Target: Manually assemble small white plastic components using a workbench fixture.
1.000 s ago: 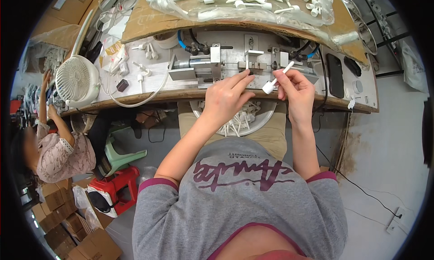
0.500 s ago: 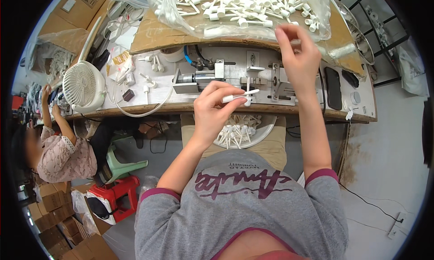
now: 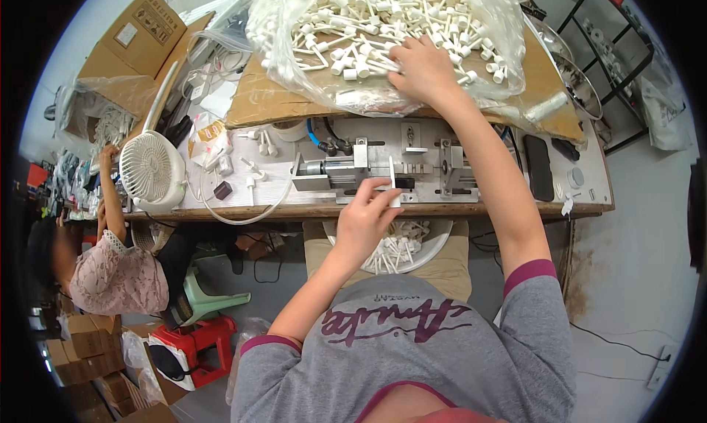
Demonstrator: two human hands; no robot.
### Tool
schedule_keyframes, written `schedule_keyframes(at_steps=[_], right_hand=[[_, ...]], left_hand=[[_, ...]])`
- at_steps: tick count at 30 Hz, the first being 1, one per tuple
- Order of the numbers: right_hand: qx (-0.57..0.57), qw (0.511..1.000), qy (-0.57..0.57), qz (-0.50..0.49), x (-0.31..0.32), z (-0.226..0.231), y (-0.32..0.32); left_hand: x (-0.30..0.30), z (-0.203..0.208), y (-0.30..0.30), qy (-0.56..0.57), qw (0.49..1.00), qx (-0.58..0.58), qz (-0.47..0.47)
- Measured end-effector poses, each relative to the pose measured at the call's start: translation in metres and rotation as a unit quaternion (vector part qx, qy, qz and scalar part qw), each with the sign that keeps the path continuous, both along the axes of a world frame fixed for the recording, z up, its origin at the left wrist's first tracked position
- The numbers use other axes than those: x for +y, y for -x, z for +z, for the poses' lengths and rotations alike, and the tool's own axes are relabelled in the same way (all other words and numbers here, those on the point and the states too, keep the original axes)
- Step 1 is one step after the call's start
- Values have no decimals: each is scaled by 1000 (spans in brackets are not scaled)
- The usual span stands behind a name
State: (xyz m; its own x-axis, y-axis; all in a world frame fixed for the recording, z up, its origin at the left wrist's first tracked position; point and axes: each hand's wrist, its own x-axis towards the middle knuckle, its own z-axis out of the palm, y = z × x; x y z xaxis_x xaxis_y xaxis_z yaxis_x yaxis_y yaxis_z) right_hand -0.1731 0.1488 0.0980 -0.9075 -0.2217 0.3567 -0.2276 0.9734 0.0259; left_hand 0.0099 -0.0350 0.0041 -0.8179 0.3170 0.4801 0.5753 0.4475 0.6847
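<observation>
My left hand (image 3: 362, 228) is closed just in front of the metal fixture (image 3: 353, 171). Between its thumb and fingers stands a slim white plastic stick (image 3: 392, 174), held upright; its lower end is partly hidden by the fingers. Farther off, my right hand (image 3: 426, 71) reaches into a heap of white capped sticks (image 3: 361, 55), with thumb and forefinger apart. That heap lies in a clear plastic bag (image 3: 283, 73) on a cardboard sheet (image 3: 254, 103). On my lap, a white basin (image 3: 447, 239) holds more white sticks.
A white fan (image 3: 152, 171) stands at the table's left, near several loose white pieces (image 3: 252, 180). A black phone (image 3: 538, 167) lies at the right. A thin hose (image 3: 276, 206) loops over the table edge. Another person (image 3: 121, 272) works far left.
My right hand has moved down and left onto the heap. The stick in my left hand has turned from lying flat to upright. The view has shifted slightly.
</observation>
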Motion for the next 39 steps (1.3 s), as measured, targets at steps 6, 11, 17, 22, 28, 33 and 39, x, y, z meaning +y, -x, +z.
schedule_keyframes(at_steps=[6,11,17,22,28,33,39], right_hand=[[91,986,58,124,35,1,-14],[41,975,189,111,57,7,-13],[51,928,370,5,66,36,-22],[48,788,609,75,45,27,-75],[64,850,517,78,-17,-30,-168],[41,853,520,26,-21,-49,-194],[50,794,605,10,13,-60,-203]], left_hand=[[12,-22,10,173,976,134,-7],[18,-20,23,204,970,132,-24],[22,-21,21,213,968,132,-9],[18,1,17,99,994,37,-34],[30,35,25,-130,988,83,15],[14,25,18,-84,995,49,4],[-1,5,4,102,989,103,-29]])
